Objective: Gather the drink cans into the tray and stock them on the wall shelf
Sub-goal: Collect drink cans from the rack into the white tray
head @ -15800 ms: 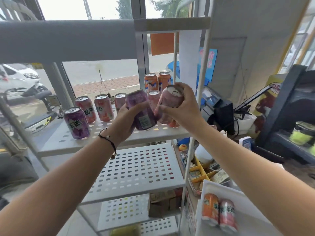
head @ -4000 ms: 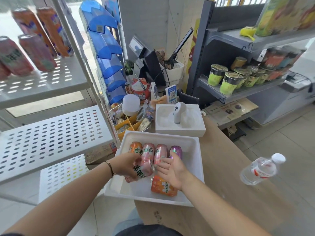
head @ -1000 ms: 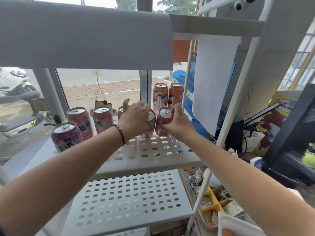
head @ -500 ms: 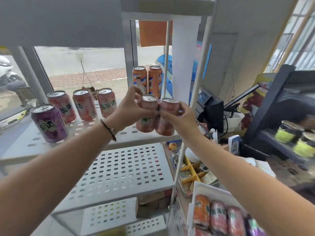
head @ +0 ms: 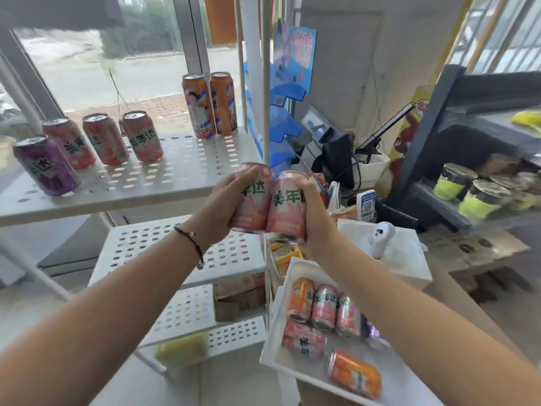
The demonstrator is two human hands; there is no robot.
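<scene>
head cam, l to r: white perforated metal wall shelf (head: pixel 175 183) carries a purple drink can (head: pixel 45 165) at its left front edge, then three pink cans (head: pixel 102 139) in a row behind it, all upright. two tall orange cans (head: pixel 209 105) stand at the back right corner, touching each other. front right part of that shelf is bare.

just off the shelf's right front corner, left hand (head: pixel 225 206) has fingers curled round a pink aluminium drink can (head: pixel 253 200); right hand (head: pixel 313 218) is wrapped round a second pink can (head: pixel 288 206). the 2 cans touch side by side, roughly upright, in the air, not on the shelf.

lower right: white plastic tray (head: pixel 292 364) sits on the brown counter w/ approx five cans left: an orange can and two pink in a row, a pink can lying below, another orange can (head: pixel 354 373) near the tray's front edge.

handling, imo: cans look full so fairly heavy, stiff but thin-walled, smooth printed sides prob slippery. best held round the mid body w/ a full wrap, not by the rim; set base down flat since perforations could tip a tilted can.
</scene>
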